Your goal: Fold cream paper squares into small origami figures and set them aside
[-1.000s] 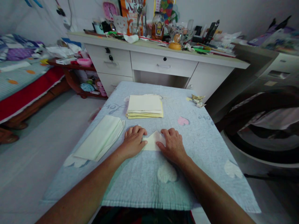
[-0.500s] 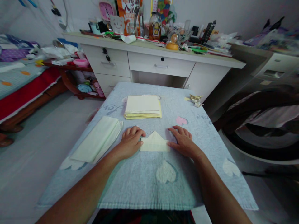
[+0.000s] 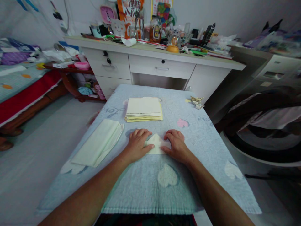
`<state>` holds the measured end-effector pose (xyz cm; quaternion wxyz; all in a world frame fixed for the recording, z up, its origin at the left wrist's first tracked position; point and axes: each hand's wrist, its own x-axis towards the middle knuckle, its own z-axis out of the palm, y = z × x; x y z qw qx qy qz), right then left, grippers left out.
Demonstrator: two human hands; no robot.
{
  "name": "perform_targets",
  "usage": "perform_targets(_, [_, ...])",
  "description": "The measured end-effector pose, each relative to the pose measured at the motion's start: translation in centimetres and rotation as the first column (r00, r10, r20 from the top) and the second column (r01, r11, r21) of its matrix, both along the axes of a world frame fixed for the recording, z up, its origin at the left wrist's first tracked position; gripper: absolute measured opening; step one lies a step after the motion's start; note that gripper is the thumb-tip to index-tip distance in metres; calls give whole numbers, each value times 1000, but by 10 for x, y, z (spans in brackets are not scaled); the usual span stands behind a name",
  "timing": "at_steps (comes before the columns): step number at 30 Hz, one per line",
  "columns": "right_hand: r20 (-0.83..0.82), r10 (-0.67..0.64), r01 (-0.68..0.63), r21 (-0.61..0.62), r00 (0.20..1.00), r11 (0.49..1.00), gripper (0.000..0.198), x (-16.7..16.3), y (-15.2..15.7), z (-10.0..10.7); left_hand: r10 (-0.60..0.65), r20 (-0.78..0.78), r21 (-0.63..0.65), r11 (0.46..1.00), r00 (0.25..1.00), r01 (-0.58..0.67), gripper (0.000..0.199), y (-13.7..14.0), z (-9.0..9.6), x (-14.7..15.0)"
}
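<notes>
**Even pressure is called for on the folded paper (image 3: 156, 149)**

The folded paper is laid flat near the middle of the cloth-covered table (image 3: 138, 191), between the two hands. A low peak is formed at its far edge, a thin crease is seen running down from the tip, and a straight edge is turned toward the person. Its left end is partly covered by the left hand (image 3: 140, 142), and its right end by the right hand (image 3: 176, 145). In each hand a moderate gap is left between thumb and forefinger, and the fingers are curved; whether the paper is pinched or only pressed down cannot be told.

Farther away a stack of paper (image 3: 144, 106) is placed, and to the left some folded pale sheets (image 3: 97, 145) are lying at a slant. At the far right corner a small patterned object (image 3: 196, 99) is set, too small to be identified.

For this folding step, it is judged that the centre crease should be used as the guide, so that both sides are kept equal. The near edge should be held straight, and pressing should be done slowly from the middle outward. Because the cloth appears soft, firm pressure is advised; otherwise the crease may become weak.
</notes>
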<state>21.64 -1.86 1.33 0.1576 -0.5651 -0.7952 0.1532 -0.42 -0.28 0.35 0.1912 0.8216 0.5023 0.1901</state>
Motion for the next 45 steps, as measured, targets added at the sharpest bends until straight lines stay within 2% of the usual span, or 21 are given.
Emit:
perform_targets(5, [-41, 33, -32, 13, 999, 999, 27, -5, 0, -2, -31, 127, -4, 999, 991, 32, 63, 0, -6, 6])
perform_targets(8, [-108, 46, -44, 18, 993, 999, 21, -5, -1, 1, 3, 263, -146, 989, 965, 37, 69, 0, -4, 8])
perform_targets(11, [-225, 45, -43, 15, 973, 999, 14, -5, -2, 4, 68, 412, -292, 954, 908, 61, 54, -1, 1, 8])
perform_targets(14, [-447, -35, 60, 42, 894, 997, 18, -3, 0, 5, 176, 610, -403, 908, 773, 111, 30, -1, 7, 7])
perform_targets(17, [-623, -118, 177, 33, 773, 984, 34, 0, 3, 4, 348, 754, -511, 844, 557, 164, 35, 0, 10, 6])
perform_targets(19, [-639, -132, 173, 2, 758, 985, 34, -1, 3, 4, 431, 780, -555, 811, 454, 184, 38, 1, 9, 6])
perform_targets(21, [-611, -94, 104, -19, 786, 994, 29, -5, 2, 4, 470, 781, -580, 790, 412, 197, 37, 0, 7, 7])
perform_targets(23, [-594, -32, 21, -25, 804, 999, 25, -11, 0, 4, 474, 783, -584, 783, 403, 215, 35, -2, 4, 9])
perform_targets(26, [-606, 41, -78, -35, 795, 996, 20, -20, -2, 3, 452, 791, -574, 783, 413, 242, 31, -6, 1, 13])
perform_targets(28, [-619, 72, -109, -22, 782, 994, 14, -23, -1, 1, 427, 785, -569, 783, 450, 251, 28, -7, 1, 16])
perform_targets(30, [-634, 85, -86, 30, 768, 996, 10, -23, 0, 0, 392, 779, -546, 808, 490, 222, 28, -8, 1, 16])
perform_targets(32, [-615, 86, -14, 122, 784, 992, 6, -20, 2, 0, 362, 767, -498, 857, 530, 136, 34, -8, 3, 15])
perform_targets(34, [-532, 84, 65, 255, 842, 965, 4, -15, 3, 0, 327, 743, -422, 906, 584, 29, 46, -10, 7, 13])
perform_targets(36, [-404, 61, 107, 380, 913, 919, 10, -12, 3, 1, 249, 718, -316, 949, 651, -14, 53, -14, 12, 12])
perform_targets(38, [-270, 17, 112, 456, 963, 883, 15, -10, 2, 1, 138, 708, -158, 987, 693, -35, 58, -19, 16, 13])
perform_targets(40, [-142, -19, 85, 473, 990, 877, 18, -10, 2, 1, 23, 659, -2, 1000, 752, -28, 56, -22, 18, 14])
perform_targets(42, [-32, -28, 39, 451, 999, 892, 18, -11, 2, 0, -57, 558, 116, 993, 828, -10, 43, -23, 17, 14])
perform_targets(45, [74, 8, -36, 384, 997, 923, 19, -12, 2, -1, -120, 410, 184, 982, 904, 46, 27, -19, 13, 10])
